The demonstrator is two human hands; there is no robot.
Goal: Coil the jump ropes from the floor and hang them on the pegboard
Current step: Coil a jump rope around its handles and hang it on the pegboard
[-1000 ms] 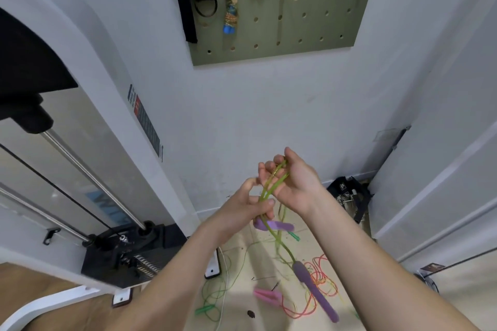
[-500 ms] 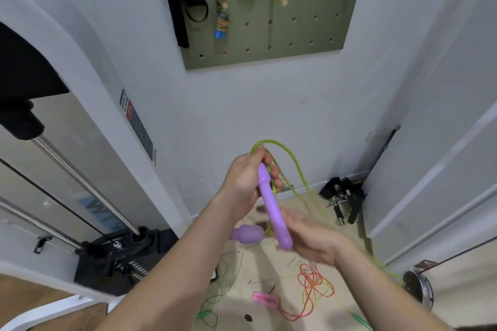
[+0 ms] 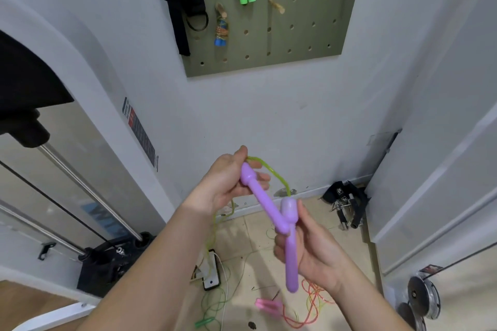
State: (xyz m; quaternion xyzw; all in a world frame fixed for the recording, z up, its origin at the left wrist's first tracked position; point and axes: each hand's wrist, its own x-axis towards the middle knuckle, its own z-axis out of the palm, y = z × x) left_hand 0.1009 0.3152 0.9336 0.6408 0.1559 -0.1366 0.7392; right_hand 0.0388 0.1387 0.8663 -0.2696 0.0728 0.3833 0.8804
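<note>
Jump rope (image 3: 262, 200) is held in mid-air below the pegboard (image 3: 304, 35); its purple handles (image 3: 291, 263), dangling a second ago, are now gathered; left hand (image 3: 223, 185) grips one, right hand (image 3: 314, 258) the other; the bundle looks nearly ready to wrap.

machine label (image 3: 139, 133): print illegible

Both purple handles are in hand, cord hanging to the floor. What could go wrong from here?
1. The yellow-green cord drops behind the left hand towards the power strip and the green rope on the floor; coiling could snag or drag them.
2. The right hand holds the lower purple handle crossed against the upper purple handle, so loops may twist.
</note>
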